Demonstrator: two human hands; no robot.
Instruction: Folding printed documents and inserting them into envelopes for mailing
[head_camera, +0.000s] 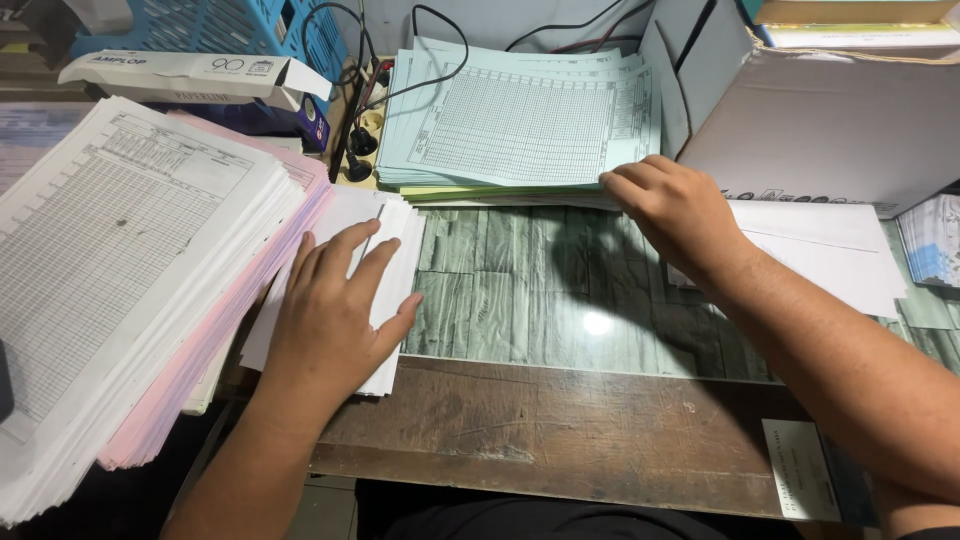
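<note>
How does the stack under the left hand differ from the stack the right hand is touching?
The white stack under the left hand looks blank, narrow and thin; the green stack at the right hand is printed with grids, wider and thicker. The white stack lies near, the green farther back. Both are paper.

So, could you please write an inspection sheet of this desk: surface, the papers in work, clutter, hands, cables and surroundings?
Surface: wooden desk with a glossy green plank-pattern sheet, bare in the middle.
Job's things: small white paper stack under the left hand; pale green form stack at the right hand's fingertips.
Clutter: tall white-and-pink form stack at left; long white carton; loose white sheets at right.
Grippers: left hand flat, palm down; right hand touching the green stack's near edge.
Cables: black cables and plugs behind the green stack.
Surroundings: blue plastic basket; cardboard box.
</note>
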